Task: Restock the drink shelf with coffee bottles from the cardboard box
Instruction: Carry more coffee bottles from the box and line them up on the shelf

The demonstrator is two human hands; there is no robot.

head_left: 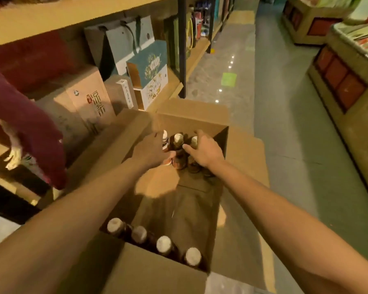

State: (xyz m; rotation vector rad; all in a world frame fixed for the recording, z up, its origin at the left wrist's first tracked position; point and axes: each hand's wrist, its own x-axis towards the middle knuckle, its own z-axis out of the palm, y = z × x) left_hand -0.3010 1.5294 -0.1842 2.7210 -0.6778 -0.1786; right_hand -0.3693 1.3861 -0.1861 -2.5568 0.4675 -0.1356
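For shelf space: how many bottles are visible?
7 bottles: four at the box's near end, three at the far end between left hand and right hand; others possibly hidden.

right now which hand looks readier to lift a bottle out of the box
Right, likely: the right hand curls round the neck of the far right bottle; the left hand is at the left bottle, but its grip is blurred.

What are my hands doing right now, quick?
Left hand: closed around the left bottle at the box's far end.
Right hand: closed around the right bottle there.
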